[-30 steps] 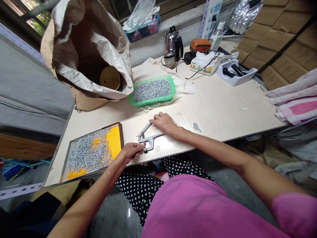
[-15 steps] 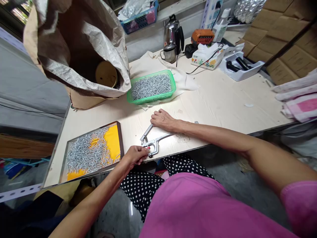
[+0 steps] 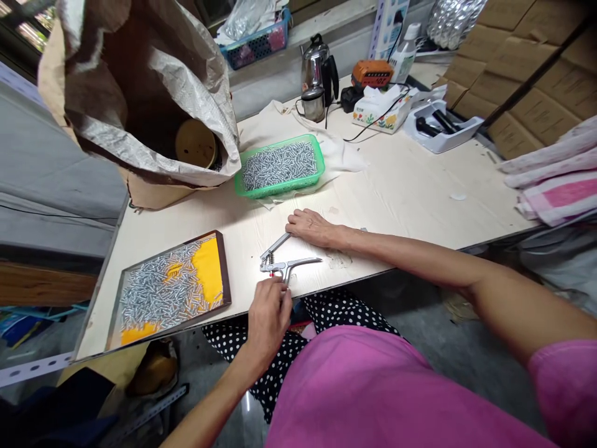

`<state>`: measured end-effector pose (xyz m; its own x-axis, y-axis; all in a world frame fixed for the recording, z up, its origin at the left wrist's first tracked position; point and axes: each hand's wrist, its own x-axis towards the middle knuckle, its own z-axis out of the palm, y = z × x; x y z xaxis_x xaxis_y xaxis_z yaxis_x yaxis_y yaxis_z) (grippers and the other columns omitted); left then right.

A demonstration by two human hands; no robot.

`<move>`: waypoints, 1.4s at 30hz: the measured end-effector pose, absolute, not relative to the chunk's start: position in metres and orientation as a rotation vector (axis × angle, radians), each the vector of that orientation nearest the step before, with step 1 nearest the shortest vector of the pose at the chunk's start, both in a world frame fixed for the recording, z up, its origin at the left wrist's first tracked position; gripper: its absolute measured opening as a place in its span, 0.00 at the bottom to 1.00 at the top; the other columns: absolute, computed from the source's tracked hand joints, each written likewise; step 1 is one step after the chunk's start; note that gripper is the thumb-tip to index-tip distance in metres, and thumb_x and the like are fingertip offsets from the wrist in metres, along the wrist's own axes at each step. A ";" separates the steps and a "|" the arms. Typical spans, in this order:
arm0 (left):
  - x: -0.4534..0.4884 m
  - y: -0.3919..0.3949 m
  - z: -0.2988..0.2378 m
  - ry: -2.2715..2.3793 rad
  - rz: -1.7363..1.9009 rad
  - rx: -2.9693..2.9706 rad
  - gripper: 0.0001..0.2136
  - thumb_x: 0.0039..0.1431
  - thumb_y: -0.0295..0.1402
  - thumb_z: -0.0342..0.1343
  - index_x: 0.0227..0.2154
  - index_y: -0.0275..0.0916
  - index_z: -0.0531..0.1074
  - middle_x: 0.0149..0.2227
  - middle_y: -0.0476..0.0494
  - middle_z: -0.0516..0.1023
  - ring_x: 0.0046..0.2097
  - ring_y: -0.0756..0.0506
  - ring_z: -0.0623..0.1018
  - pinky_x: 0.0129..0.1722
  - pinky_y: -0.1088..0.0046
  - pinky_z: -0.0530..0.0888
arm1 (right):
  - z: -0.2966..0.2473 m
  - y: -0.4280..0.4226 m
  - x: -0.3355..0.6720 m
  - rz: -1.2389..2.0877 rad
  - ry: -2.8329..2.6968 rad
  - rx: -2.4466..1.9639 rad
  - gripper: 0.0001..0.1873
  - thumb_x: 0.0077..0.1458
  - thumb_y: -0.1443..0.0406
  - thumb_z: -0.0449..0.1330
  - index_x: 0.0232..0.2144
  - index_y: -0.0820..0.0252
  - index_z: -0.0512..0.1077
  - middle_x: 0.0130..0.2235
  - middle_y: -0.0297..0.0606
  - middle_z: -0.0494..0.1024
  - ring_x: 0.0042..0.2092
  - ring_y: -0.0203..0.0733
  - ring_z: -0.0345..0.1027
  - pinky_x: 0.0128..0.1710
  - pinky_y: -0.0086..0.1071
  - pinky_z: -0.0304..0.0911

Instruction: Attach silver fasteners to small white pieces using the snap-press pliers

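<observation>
The table (image 3: pixel 415 180) carries everything at hand. At its far left corner stands a sack (image 3: pixel 181 93), mouth open. On the table's near left corner lies a tray (image 3: pixel 224 267) with a yellow base, and toward its far side, left of its middle, sits a green basket (image 3: pixel 280 188). The pliers (image 3: pixel 290 264) lie close to the table's near edge, handles spread apart. The left hand (image 3: pixel 268 314) reaches up over that near edge, back upward, fingers bent and drawn together over the lower end of the pliers; they touch there, but whether they pinch the metal or some small piece is hidden. The right hand (image 3: pixel 312 227), farther in from the table's near edge, is curled around the tip of the upper handle, clear of the lower one. A red piece (image 3: pixel 271 274) shows at the pliers' head. Small metal pieces (image 3: pixel 158 292) heap in both tray and basket.
</observation>
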<state>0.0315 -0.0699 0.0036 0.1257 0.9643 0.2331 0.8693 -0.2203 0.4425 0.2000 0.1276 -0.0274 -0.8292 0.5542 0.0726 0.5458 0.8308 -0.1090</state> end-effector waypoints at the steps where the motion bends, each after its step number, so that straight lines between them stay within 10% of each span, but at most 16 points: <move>1: 0.037 -0.071 -0.001 1.733 0.723 2.292 0.06 0.67 0.29 0.50 0.38 0.40 0.73 0.50 0.36 0.80 0.56 0.39 0.77 0.56 0.56 0.75 | -0.027 0.127 0.201 0.121 -2.907 -0.877 0.10 0.69 0.67 0.52 0.44 0.61 0.73 0.47 0.46 0.75 0.48 0.49 0.60 0.39 0.38 0.49; 20: 0.055 -0.052 -0.022 1.483 0.733 2.222 0.06 0.68 0.27 0.50 0.40 0.38 0.72 0.62 0.34 0.73 0.66 0.37 0.69 0.66 0.48 0.66 | -0.013 0.143 0.191 0.081 -2.917 -0.920 0.08 0.67 0.67 0.56 0.42 0.61 0.76 0.47 0.45 0.77 0.47 0.48 0.62 0.41 0.39 0.47; 25: 0.023 -0.040 0.010 1.813 0.827 1.722 0.08 0.63 0.37 0.56 0.35 0.40 0.77 0.47 0.37 0.81 0.49 0.41 0.80 0.47 0.64 0.77 | -0.007 0.115 0.204 0.156 -2.769 -0.858 0.11 0.65 0.66 0.60 0.49 0.61 0.74 0.52 0.47 0.73 0.51 0.50 0.61 0.45 0.38 0.50; 32: -0.012 -0.024 0.013 1.922 0.517 1.097 0.16 0.50 0.47 0.62 0.29 0.37 0.79 0.31 0.42 0.82 0.33 0.44 0.77 0.28 0.74 0.66 | -0.021 0.077 0.222 0.363 -2.704 -0.796 0.07 0.66 0.66 0.58 0.42 0.62 0.76 0.47 0.45 0.75 0.48 0.46 0.63 0.46 0.38 0.53; 42: -0.014 -0.025 0.009 1.787 0.402 0.918 0.24 0.38 0.55 0.69 0.20 0.36 0.72 0.16 0.55 0.63 0.20 0.54 0.58 0.21 0.76 0.52 | -0.035 0.055 0.230 0.394 -2.693 -0.765 0.10 0.65 0.61 0.61 0.45 0.60 0.75 0.46 0.43 0.76 0.47 0.46 0.63 0.43 0.37 0.53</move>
<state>-0.0137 -0.0246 0.0091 -0.1672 0.7449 -0.6459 0.3962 0.6507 0.6478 0.2299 0.0546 -0.0349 -0.8080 0.5460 0.2213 0.4598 0.8193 -0.3426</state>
